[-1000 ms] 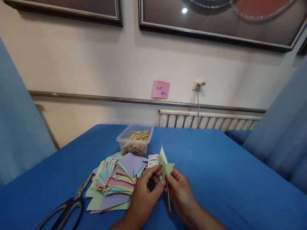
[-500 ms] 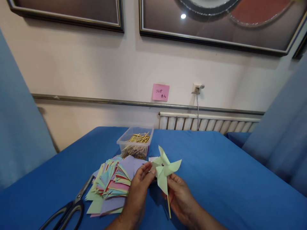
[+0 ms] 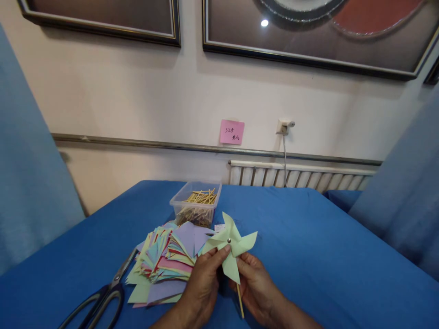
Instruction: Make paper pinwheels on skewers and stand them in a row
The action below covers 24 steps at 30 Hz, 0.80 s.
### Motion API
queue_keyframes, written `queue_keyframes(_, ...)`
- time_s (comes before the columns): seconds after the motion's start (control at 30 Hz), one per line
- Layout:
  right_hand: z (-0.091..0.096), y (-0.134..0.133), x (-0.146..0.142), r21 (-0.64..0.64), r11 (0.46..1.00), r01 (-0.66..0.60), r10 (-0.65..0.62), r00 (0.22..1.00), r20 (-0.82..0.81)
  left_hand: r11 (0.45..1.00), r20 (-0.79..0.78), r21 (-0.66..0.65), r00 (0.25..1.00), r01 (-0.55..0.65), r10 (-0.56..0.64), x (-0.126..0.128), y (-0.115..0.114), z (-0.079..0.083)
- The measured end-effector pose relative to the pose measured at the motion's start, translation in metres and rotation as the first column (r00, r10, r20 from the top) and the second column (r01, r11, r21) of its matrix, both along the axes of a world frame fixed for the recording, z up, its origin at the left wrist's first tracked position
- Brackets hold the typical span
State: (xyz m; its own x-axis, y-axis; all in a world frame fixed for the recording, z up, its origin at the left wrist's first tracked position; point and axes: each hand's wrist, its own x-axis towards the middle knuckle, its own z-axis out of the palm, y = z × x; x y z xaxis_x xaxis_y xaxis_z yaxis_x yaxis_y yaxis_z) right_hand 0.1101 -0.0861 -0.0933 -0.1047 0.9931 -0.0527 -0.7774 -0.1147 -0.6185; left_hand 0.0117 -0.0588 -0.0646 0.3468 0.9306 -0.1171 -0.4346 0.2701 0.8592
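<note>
A pale green paper pinwheel (image 3: 234, 246) with a small metal pin at its centre is held up between both hands. Its thin wooden stick (image 3: 239, 300) slants down below the blades. My left hand (image 3: 205, 281) pinches the pinwheel close to the pin, its thumb on the front of the paper. From the right, my right hand (image 3: 255, 283) grips behind the lower blade, around the top of the stick; some of its fingers are hidden. Just left of my left hand lies a pile of coloured paper sheets (image 3: 164, 260).
Dark-handled scissors (image 3: 113, 283) lie open left of the paper. A clear plastic box (image 3: 195, 208) of wooden sticks stands behind the pile, with a small white card (image 3: 219, 227) nearby. Blue cloth (image 3: 308, 242) covers the table, which reaches back to a wall with a radiator (image 3: 274, 176).
My left hand has shifted right and slightly down, its thumb now near the pin. The pinwheel has moved a little left and its left blade shows more fully.
</note>
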Motion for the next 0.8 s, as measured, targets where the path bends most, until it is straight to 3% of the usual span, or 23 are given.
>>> queue_keyframes(0.17,0.0028,-0.0022,-0.0053,0.078,0.997,-0.025,0.025,1.0,0.002,0.998,-0.015,-0.046,0.999,-0.039,0.038,-0.0008,0.0007,-0.0016)
queue_keyframes(0.4,-0.0031,-0.0017,-0.0078,0.07,0.997,-0.016,0.013,0.999,0.045,0.993,-0.072,-0.022,0.99,-0.12,0.118,-0.0003,0.0023,-0.0048)
queue_keyframes(0.8,-0.0022,-0.0051,-0.0089,0.098,0.995,-0.036,0.03,0.998,0.059,0.992,-0.078,-0.008,0.989,-0.124,0.123,-0.0005,0.0042,-0.0059)
